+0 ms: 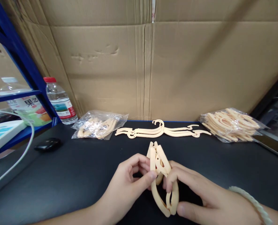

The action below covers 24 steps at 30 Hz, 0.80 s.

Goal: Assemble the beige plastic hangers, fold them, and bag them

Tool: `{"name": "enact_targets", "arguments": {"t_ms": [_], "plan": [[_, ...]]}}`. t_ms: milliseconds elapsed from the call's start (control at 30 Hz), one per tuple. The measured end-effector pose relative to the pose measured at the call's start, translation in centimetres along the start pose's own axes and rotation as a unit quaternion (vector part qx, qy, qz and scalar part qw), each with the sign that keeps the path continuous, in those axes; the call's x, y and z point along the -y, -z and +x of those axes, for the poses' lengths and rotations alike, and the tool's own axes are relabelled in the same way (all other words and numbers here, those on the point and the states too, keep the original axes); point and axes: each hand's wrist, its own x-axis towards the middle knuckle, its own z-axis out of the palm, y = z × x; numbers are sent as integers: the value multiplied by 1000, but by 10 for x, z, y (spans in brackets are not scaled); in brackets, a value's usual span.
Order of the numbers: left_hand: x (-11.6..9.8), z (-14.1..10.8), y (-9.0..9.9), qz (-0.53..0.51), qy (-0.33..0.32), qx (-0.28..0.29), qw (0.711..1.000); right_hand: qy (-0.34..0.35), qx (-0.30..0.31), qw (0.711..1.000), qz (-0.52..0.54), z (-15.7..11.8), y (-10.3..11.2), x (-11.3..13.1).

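A beige folding clothes hanger (154, 187) is held between my two hands above the black table, its arms folded together. My left hand (131, 184) grips its left arm between thumb and fingers. From the other side, my right hand (199, 190) has its fingers curled round the right arm, the thumb near the lower end. Some of the fingertips are hidden behind the hanger. Beyond it, unfolded hangers of the same beige kind (148, 132) lie stacked on the table, with hooks at the top middle.
Clear plastic bags of folded hangers lie at back left (98, 126) and back right (232, 125). At left are a black mouse (48, 145), a white cable (27, 153), a red-capped water bottle (60, 103) and a blue shelf frame (19, 53). A cardboard wall (106, 68) closes the back.
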Motion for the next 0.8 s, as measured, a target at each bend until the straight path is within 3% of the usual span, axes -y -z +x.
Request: {"name": "enact_targets", "arguments": {"t_ms": [167,300,400,533,667,800], "plan": [[-1,1,3,7,-20,6,1000,-5,-22,999,39,-4,8,-6],[0,-1,11,154,-108,5,982,-73,-64,990,101,-3,18,-22],[0,-4,16,323,-194,60,924,-140,-105,984,26,-1,21,-34],[-1,-8,16,431,-208,147,866,-102,-102,980,-135,-2,19,-36],[-2,-9,15,452,-203,151,855,-88,-78,962,-245,-4,16,-31],[0,-8,16,466,-199,157,848,-92,-62,953,-281,-3,18,-33]]}}
